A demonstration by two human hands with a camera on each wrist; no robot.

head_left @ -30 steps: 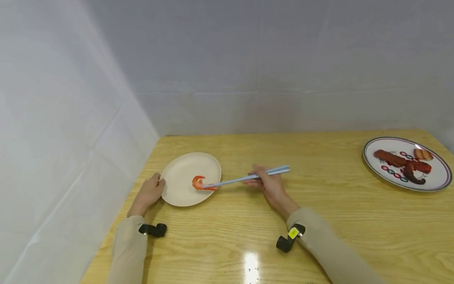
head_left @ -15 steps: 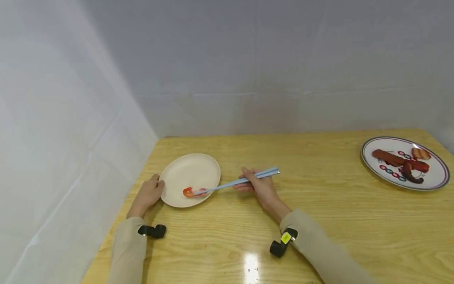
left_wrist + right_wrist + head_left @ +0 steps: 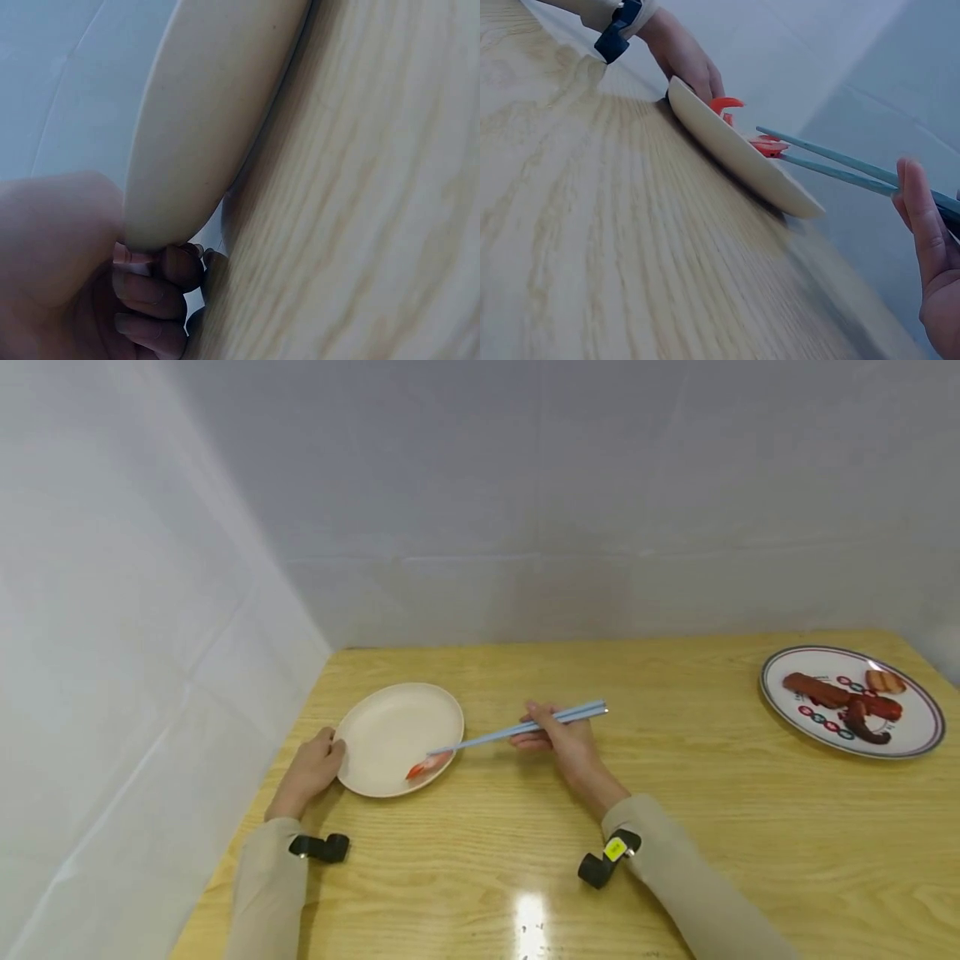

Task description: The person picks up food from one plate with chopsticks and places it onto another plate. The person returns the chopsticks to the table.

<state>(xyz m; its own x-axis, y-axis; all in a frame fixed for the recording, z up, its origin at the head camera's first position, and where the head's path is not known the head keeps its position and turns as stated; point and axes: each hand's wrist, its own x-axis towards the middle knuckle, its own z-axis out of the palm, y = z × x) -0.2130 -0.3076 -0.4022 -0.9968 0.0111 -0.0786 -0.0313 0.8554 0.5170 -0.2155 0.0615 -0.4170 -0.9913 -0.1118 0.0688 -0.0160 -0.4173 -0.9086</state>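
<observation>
A cream plate [image 3: 386,718] lies at the table's left side, and my left hand [image 3: 307,771] grips its left rim. In the left wrist view the fingers [image 3: 150,289] curl beneath the plate's edge. An orange-red shrimp [image 3: 426,767] rests on the plate near its front right rim. My right hand [image 3: 567,747] holds a pair of light blue chopsticks [image 3: 491,737], which reach left over the rim. Their tips stand apart in the right wrist view, one above the shrimp [image 3: 769,146] and the other beside it.
At the far right stands an oval white plate [image 3: 810,656] with a dark rim, bearing several pieces of brownish-red food [image 3: 870,714]. White sheeting [image 3: 585,527] hangs behind the wooden table [image 3: 450,868] and along its left side.
The shrimp has shifted toward the plate's front right rim and turned. The chopsticks moved left and down with the right hand, then back up and right. The left hand stays at the rim.
</observation>
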